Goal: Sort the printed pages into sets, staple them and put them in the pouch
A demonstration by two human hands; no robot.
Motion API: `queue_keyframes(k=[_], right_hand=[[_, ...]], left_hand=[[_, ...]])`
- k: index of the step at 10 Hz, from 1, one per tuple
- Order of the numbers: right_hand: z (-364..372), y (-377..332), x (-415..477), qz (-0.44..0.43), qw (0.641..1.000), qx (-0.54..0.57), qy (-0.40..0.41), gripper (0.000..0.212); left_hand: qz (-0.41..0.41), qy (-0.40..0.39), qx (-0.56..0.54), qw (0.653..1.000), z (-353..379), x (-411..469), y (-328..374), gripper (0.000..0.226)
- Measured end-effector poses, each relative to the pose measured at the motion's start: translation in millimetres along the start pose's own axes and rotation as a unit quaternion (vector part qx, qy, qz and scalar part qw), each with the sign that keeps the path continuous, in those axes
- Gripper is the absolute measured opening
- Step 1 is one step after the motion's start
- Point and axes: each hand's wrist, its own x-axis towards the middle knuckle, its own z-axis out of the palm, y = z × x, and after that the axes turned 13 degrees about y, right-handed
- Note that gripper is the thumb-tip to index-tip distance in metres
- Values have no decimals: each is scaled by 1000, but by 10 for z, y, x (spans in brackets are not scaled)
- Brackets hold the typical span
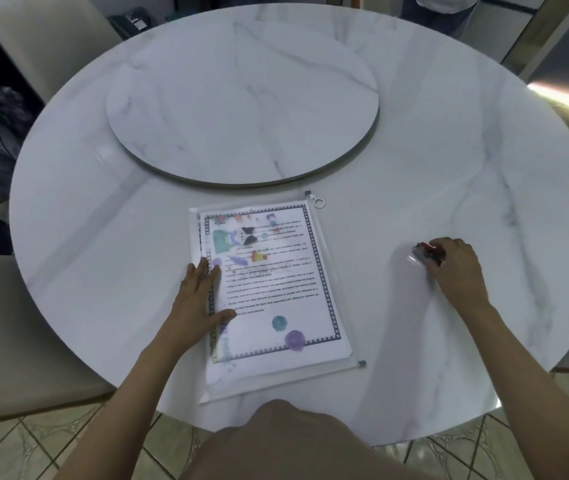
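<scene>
Marble-patterned and round, the bench [449, 168] fills most of the view, with pale chairs at its left edge and tiled floor below. On its far half sits a round turntable [241, 109] of the same pattern.

Nearer the person lies the clear zip pouch [258, 388], flat on the bench, with the printed pages [276, 282] inside it; the top sheet has a dark chequered border, coloured pictures and blocks of text. The left hand [200, 296] lies on the pouch's left edge, fingers straight and together, thumb spread onto the page area. Well apart to the right, the right hand [456, 268] has its fingers curled over a red and silver stapler [426, 252] resting on the bench. A white ring pull [319, 203] sits at the pouch's far right corner.

Sorting and stapling look finished, and this seems to be the pouching step at its end. Next probably comes letting go of the stapler and checking the zip along the right side; whether it is closed cannot be told. All print is too blurred to read, and no brand shows.
</scene>
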Motion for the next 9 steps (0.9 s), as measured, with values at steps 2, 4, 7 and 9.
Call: queue_keyframes(k=[2,4,7,9], right_hand=[[162,-431,-146,-20,999,39,4,21],[283,-1244,-430,-107,984,134,-51,28],[663,-1782,-866,-207,966,82,-130,26],[529,-1764,-828,-111,966,200,-122,35]], left_hand=[[4,-4,2,1000,42,30,90,93],[10,0,-10,1000,113,93,197,93],[17,5,-10,1000,185,100,272,96],[-13,26,-49,998,81,19,333,88]])
